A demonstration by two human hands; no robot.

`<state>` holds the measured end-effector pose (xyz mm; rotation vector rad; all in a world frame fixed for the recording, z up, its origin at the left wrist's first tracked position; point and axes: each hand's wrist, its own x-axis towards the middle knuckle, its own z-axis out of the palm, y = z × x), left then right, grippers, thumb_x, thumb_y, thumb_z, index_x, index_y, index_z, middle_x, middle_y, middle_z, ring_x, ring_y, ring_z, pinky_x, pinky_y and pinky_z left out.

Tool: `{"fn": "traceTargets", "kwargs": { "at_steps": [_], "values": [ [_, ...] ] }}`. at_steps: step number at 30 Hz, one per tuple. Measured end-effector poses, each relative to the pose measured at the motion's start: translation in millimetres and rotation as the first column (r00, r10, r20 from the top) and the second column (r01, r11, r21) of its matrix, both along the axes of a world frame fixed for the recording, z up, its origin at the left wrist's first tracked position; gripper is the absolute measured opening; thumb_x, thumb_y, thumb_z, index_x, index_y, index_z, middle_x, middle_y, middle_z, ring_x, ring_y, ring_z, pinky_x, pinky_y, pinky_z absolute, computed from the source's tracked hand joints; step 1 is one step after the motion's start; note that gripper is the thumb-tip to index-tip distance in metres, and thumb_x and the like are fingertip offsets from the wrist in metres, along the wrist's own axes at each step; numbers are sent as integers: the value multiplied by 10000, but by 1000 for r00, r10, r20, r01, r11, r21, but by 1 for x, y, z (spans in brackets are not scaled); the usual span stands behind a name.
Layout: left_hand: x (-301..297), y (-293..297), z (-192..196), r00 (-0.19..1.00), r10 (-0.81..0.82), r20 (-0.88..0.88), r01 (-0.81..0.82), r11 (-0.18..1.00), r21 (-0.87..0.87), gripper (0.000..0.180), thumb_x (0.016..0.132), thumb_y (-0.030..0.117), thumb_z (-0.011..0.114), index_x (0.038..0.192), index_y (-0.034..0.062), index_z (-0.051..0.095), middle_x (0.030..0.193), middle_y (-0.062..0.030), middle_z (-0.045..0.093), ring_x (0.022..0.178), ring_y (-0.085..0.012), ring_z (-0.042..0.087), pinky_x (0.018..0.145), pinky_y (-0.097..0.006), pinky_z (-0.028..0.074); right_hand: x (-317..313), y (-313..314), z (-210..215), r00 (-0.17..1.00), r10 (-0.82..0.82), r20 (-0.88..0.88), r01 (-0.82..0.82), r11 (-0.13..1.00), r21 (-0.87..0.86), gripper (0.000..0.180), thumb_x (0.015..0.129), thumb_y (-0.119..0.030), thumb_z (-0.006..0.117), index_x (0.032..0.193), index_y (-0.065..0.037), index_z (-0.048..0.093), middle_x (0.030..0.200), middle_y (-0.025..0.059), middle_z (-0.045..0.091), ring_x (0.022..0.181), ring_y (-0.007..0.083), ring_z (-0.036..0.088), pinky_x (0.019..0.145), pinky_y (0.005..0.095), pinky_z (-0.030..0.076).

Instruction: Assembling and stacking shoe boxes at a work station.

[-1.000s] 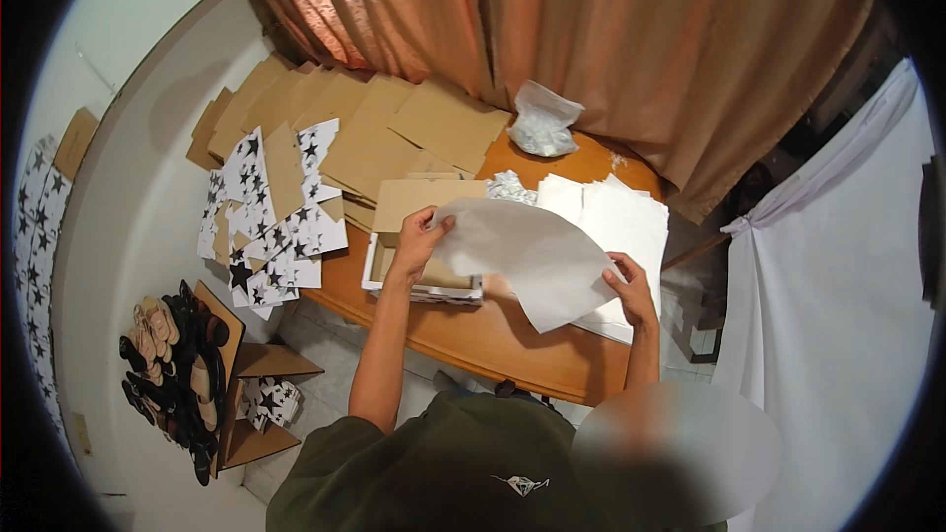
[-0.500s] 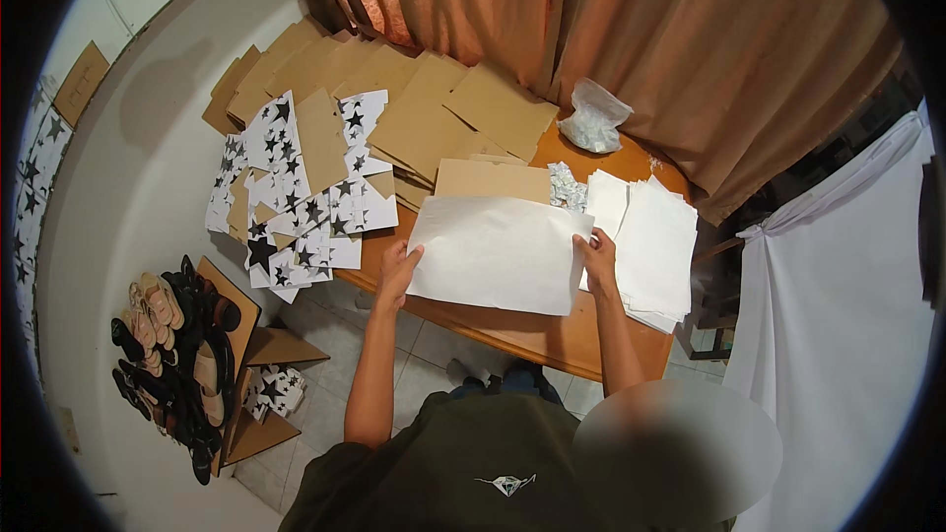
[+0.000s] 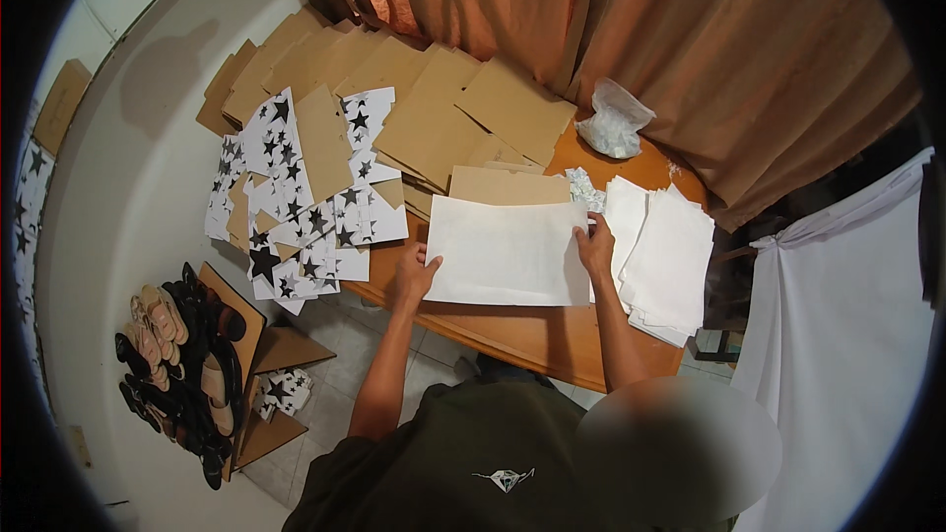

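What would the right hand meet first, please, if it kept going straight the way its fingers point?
The right hand points away from the person; first would likely be the small crinkled packet, then the clear plastic bag. Depth is unclear.

White sheet (image 3: 507,251) covers box beneath; only brown flap (image 3: 507,184) shows at 12 o'clock. Clear bag (image 3: 613,121) contents too small to tell. Right hand (image 3: 595,244) fingertips indistinct.

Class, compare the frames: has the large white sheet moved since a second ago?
Yes. The white sheet was lifted and curled then; now it lies flat on the wooden table, beside the paper stack.
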<state>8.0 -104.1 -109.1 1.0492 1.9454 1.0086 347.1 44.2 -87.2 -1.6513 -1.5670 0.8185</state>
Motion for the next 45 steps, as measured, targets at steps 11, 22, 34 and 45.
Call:
{"fn": "traceTargets", "kwargs": {
  "at_steps": [11, 22, 34, 45],
  "values": [
    [59, 27, 31, 586, -496, -641, 568, 815, -111, 489, 847, 123, 731, 1322, 107, 616, 1403, -150, 522, 1290, -327, 477, 1014, -494, 416, -55, -54, 4, 682, 517, 517, -639, 766, 76, 330, 831, -83, 646, 1158, -100, 686, 1232, 156, 589, 1147, 364, 543, 940, 459, 482],
    [64, 44, -16, 362, -640, -678, 602, 716, -354, 755, 765, 157, 808, 1445, 136, 482, 1428, -185, 451, 1303, -362, 445, 1047, -519, 363, -66, -60, -45, 657, 422, 625, -582, 811, 64, 361, 873, -127, 595, 1222, -130, 688, 1211, 153, 585, 1118, 336, 544, 922, 468, 447],
    [66, 72, -25, 366, -821, -439, 615, 567, -548, 1061, 582, 142, 949, 1495, 146, 410, 1421, -183, 443, 1279, -379, 469, 965, -514, 472, -80, -52, -73, 480, 529, 700, -560, 799, -220, 453, 953, -170, 460, 1387, -157, 590, 1292, 168, 562, 1178, 339, 504, 995, 487, 399],
    [69, 75, -60, 380, -825, -419, 583, 565, -584, 851, 755, -52, 706, 1510, 152, 372, 1481, -214, 351, 1259, -433, 459, 1011, -532, 465, -79, -42, -94, 482, 731, 482, -542, 682, -491, 516, 973, -152, 447, 1484, -212, 495, 1515, 261, 392, 1351, 457, 447, 1108, 539, 398]
  ]
}}
